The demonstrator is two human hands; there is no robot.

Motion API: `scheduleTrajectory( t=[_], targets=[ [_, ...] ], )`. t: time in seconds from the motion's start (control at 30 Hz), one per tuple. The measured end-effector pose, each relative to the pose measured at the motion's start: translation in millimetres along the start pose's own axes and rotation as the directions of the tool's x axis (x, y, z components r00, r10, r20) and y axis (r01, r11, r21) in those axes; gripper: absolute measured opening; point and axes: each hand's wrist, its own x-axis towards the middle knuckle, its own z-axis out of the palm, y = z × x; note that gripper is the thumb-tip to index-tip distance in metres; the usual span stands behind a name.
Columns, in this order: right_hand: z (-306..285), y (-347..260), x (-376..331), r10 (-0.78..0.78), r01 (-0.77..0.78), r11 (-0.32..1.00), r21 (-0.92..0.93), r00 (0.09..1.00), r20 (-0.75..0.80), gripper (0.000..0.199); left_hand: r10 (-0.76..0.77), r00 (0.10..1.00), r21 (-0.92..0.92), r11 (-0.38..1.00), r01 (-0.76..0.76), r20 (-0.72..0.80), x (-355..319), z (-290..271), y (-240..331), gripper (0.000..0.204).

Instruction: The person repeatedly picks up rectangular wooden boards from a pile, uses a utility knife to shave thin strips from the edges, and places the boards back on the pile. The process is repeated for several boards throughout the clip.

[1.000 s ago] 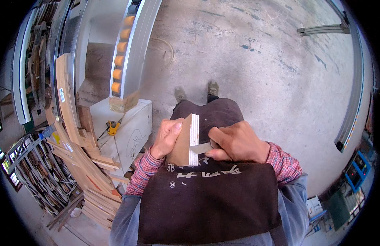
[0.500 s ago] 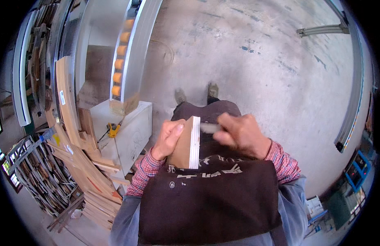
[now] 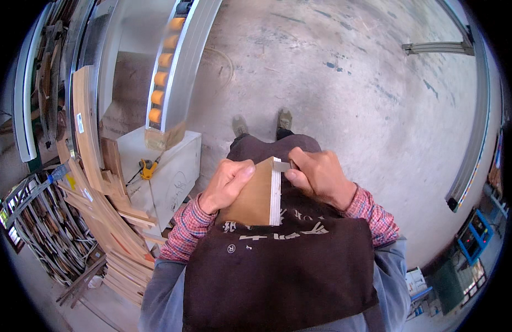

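Seen from above, standing on a grey concrete floor (image 3: 344, 83), two shoes (image 3: 261, 123) visible past a dark brown apron (image 3: 278, 271). Held against the apron at chest height: a wooden board (image 3: 255, 196), brown face turned up, pale layered edge toward the right. Left hand (image 3: 227, 183) wrapped over the board's left side, fingers curled on the face, thumb stretched toward the top corner, wrist bent inward out of a red checked sleeve (image 3: 184, 232). Grip firmly closed on the board. Right hand (image 3: 317, 176) fisted at the board's upper right corner, knuckles up, forearm coming in from the lower right. Clamped in this fist a small grey tool (image 3: 282, 165), perhaps a blade or scraper, too small to tell surely, its tip touching the top of the pale edge. To the left, a white cabinet (image 3: 167, 171) with a yellow tape measure (image 3: 148, 167) on top, beside leaning wooden strips (image 3: 109, 216).
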Motion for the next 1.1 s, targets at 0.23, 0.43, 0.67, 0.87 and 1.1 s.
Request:
scheduleTrajectory(
  t=[0.23, 0.43, 0.67, 0.87, 1.1],
  targets=[
    [38, 48, -10, 0.255, -0.26, 0.964, -0.049, 0.962, -0.093, 0.036, 0.048, 0.998, 0.008, 0.999, -0.048, 0.045, -12, 3, -3, 0.046],
    [-2, -25, -2, -0.106, 0.105, 0.991, 0.086, 0.994, 0.01, 0.035, 0.036, 0.997, -0.045, 0.998, -0.039, -0.07, -9, 0, -11, 0.049],
    [2, -17, 11, -0.157, 0.156, 0.965, -0.21, 0.988, 0.015, 0.038, 0.066, 0.997, 0.007, 0.998, -0.066, -0.032, -11, -8, -3, 0.048],
    [8, 24, 4, 0.209, -0.204, 0.975, 0.083, 0.977, -0.046, 0.035, 0.049, 0.994, -0.078, 0.995, -0.057, -0.099, -9, -3, -13, 0.046],
    [-16, -36, -13, -0.077, 0.061, 0.99, 0.128, 0.989, 0.123, 0.041, 0.066, 0.986, -0.073, 0.994, -0.078, -0.156, -9, 4, -22, 0.051]
  ],
)
